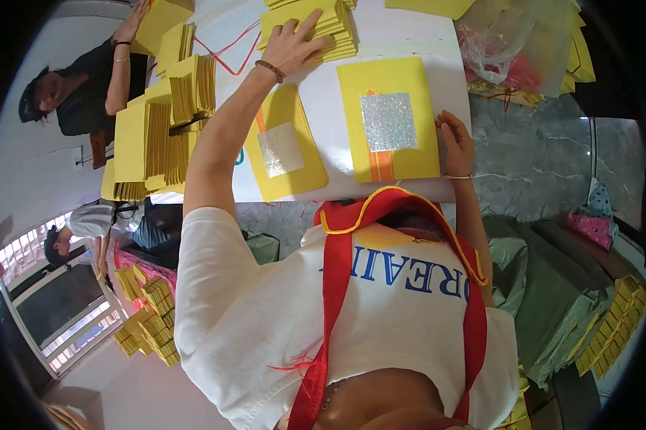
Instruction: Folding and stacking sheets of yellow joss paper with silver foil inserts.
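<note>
My left hand (291,46) reaches to the far side of the white table (323,115). Its fingers are spread over a stack of folded yellow paper (337,34) and touch the top. Close to my right hand (456,143) is the right edge of a flat yellow paper pile (348,79). That hand's fingers are loosely bent, with nothing visible in them. A silver foil square (388,122) lies on this pile over an orange band. Left of it, a second yellow pile (294,183) lies slightly turned, bearing a paler foil square (281,150).
Several yellow paper bundles (140,140) crowd the table's left end, where another person (86,93) touches a stack. Red string (230,61) lies behind my left forearm. A clear plastic bag (509,43) sits at far right. Green wrapped bales (559,308) stand on the right.
</note>
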The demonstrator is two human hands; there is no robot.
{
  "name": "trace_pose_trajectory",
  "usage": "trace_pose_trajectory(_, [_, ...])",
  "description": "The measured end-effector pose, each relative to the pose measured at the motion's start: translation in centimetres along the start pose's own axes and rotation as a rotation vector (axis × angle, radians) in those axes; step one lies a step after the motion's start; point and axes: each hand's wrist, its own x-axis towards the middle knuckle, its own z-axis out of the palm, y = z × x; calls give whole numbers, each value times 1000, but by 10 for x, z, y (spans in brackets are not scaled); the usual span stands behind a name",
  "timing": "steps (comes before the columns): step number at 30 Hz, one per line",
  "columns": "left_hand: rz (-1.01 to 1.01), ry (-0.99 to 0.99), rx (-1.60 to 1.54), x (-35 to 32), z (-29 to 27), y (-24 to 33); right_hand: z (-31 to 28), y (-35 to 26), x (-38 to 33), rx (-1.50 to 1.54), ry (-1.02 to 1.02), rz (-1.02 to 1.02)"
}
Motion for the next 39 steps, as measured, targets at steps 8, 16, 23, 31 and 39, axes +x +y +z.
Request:
trace_pose_trajectory(8, [3,-110,-1,0,-18,4,-2,4,-2,-17,-7,-28])
trace_pose_trajectory(16, [-313,34,-520,7,-12,-23,-1,4,0,-20,-14,-31])
trace_pose_trajectory(23, [-266,-241,-399,23,-28,-29,0,2,0,-49,8,-7])
trace_pose_trajectory(31, [-236,98,-167,11,-10,-47,1,-3,0,11,-11,-15])
trace_pose_trajectory(39, [-54,442,-226,16,-109,69,20,-64,5,-15,13,80])
